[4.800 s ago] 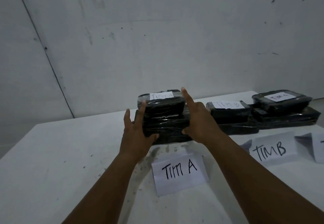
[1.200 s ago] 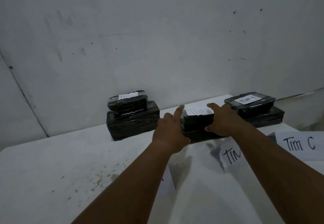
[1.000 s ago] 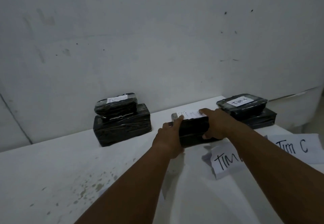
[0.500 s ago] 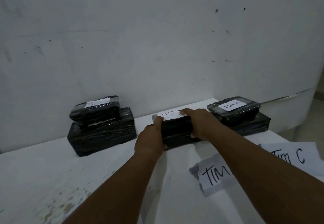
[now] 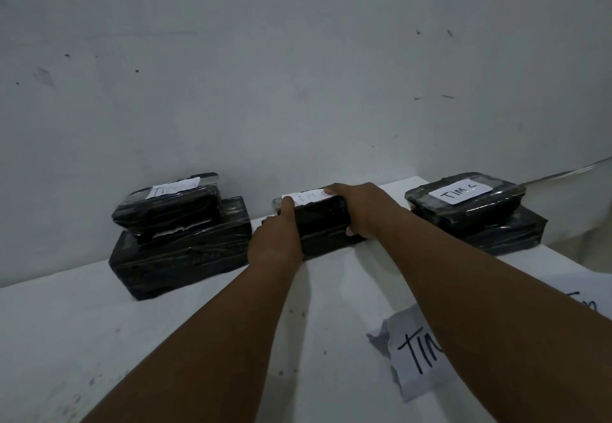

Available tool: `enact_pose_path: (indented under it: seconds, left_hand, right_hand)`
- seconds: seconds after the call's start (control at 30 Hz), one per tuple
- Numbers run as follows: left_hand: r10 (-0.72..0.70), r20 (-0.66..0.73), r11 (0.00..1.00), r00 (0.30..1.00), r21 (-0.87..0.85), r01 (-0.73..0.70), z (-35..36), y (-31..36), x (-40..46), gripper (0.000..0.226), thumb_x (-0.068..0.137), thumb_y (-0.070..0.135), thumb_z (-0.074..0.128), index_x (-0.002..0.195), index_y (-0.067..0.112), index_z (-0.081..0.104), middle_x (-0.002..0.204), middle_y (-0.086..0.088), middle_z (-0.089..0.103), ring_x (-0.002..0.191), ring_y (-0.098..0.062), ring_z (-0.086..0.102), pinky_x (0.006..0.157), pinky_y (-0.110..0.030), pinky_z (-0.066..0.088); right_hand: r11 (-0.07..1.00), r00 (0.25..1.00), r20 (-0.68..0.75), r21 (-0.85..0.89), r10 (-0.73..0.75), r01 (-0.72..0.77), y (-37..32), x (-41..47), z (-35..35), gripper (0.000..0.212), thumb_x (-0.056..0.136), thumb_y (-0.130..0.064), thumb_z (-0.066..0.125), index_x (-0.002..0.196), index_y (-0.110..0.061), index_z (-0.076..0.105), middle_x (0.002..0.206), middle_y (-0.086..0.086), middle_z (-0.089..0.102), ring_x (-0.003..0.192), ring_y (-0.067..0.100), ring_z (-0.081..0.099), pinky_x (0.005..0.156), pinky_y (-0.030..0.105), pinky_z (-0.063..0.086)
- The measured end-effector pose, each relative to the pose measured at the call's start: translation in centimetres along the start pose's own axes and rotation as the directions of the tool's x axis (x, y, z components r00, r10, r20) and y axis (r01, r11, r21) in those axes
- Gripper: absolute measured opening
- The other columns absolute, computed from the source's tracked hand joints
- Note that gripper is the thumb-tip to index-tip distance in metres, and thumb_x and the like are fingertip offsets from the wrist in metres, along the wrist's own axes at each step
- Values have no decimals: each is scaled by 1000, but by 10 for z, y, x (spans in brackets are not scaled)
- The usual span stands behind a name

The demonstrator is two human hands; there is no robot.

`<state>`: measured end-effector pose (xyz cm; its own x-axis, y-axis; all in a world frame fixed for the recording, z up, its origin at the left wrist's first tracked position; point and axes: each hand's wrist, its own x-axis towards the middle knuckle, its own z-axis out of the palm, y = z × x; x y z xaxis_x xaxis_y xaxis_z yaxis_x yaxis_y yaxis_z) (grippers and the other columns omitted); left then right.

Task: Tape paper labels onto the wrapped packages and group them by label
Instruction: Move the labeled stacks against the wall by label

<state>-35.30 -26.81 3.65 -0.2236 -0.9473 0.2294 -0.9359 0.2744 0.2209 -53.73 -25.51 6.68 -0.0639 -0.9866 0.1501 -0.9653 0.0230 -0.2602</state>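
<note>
Three groups of black wrapped packages stand along the wall on a white table. The left stack has a small labelled package on a larger one. The middle stack carries a white "TIM" label on top. My left hand grips its left end and my right hand grips its right end. The right stack shows a "TIM C" label.
A large paper sign reading "TIM" lies on the table under my right forearm, partly hidden. A corner of another sign shows at the right. The grey wall rises right behind the packages. The table's right edge falls off beyond the right stack.
Both hands left the left stack and moved to the middle stack, closing on its two ends. The view has shifted right and closer; the left stack now stands alone.
</note>
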Motion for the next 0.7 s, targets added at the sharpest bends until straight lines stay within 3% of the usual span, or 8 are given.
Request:
enact_pose_path:
  seconds: [0.37,0.57,0.63,0.7]
  left_hand:
    - [-25,28,1000,999,-10,26,0,-1,9,86,84,12,73,150,25,19,114,-18,63,104,-37,63,79,-44,52]
    - [-39,39,999,998,-35,41,-18,4,-6,112,85,8,67,160,31,-13,114,-17,66,93,-32,64,77,-43,52]
    - [-46,28,997,999,-54,47,-30,9,-18,115,84,5,67,160,32,-15,115,-18,66,90,-31,62,76,-41,49]
    - [-49,24,994,999,-96,51,-43,15,-33,108,84,6,65,161,31,-7,120,-18,63,103,-35,63,82,-41,50]
  right_hand:
    - [999,999,38,-42,-13,15,-2,15,1,97,73,-11,84,154,-35,36,134,12,58,119,32,60,92,32,46]
    - [1000,996,83,9,-13,12,-5,-1,-16,115,77,-9,81,163,-33,9,139,18,55,124,36,56,97,36,47]
    - [999,999,44,39,-10,8,-5,-15,-27,111,80,-11,82,163,-28,11,141,19,54,129,36,52,99,35,43]
    - [998,1000,14,64,7,-8,-4,-32,-38,98,83,-15,81,161,-26,22,143,16,53,131,33,51,100,34,42]
